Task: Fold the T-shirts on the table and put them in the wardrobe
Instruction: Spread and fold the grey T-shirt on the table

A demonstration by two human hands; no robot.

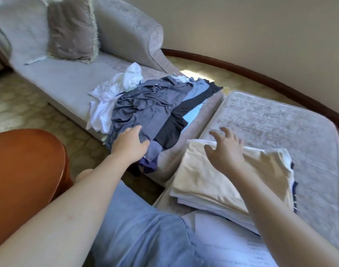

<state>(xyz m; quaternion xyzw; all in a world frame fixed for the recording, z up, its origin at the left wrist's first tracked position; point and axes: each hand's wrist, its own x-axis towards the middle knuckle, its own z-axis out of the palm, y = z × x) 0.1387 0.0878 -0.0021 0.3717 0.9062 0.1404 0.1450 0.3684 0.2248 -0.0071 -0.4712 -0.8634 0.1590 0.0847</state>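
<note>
1. the left hand [129, 145] reaches forward and lies on top of a pile of crumpled t-shirts [145, 108]. its fingers are stretched out close together and the thumb is set apart to the right.
2. under that hand is a slate-grey cotton t-shirt [145, 112], the top garment of the pile. white, black and pale blue cloth shows beneath and around it.
3. the pile sits on the near end of a pale grey upholstered sofa [68, 79], with some cloth hanging over its front edge.
4. the right hand [224, 149] is over the far left corner of a stack of folded t-shirts [213, 201]. its fingers are spread wide and slightly bent, holding nothing. i cannot tell whether the palm touches the cloth.
5. a cream folded t-shirt [222, 176] lies on top of the stack, with white layers and a dark edge showing below it.
6. the stack rests on a grey textured padded seat [280, 122], just beside the sofa's end.
7. a taupe fringed cushion [72, 29] leans against the sofa back, well apart from the pile.
8. a reddish-brown round wooden table [24, 160] stands at the left, near the left forearm.
9. the person's blue-grey trouser leg [145, 228] fills the lower middle, with a white printed sheet of paper [232, 243] lying on it.
</note>
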